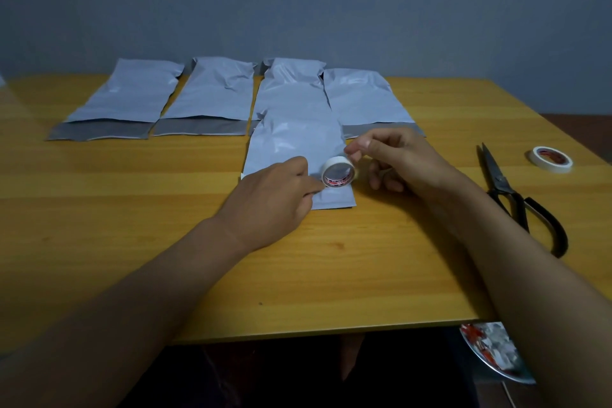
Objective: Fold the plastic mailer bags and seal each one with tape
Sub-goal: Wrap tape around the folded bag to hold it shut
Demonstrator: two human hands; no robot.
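Observation:
A folded grey mailer bag lies flat in the middle of the wooden table. A white roll of tape stands on edge over its near end. My left hand holds the roll from the left with curled fingers. My right hand is just right of the roll, thumb and forefinger pinched at the roll's top edge, seemingly on the tape's end. Several unfolded grey mailer bags lie in a row behind, flaps open toward me.
Black scissors lie on the table to the right. A second white tape roll sits beyond them near the right edge. A grey wall stands behind the table. Below the table's near edge a patterned object shows.

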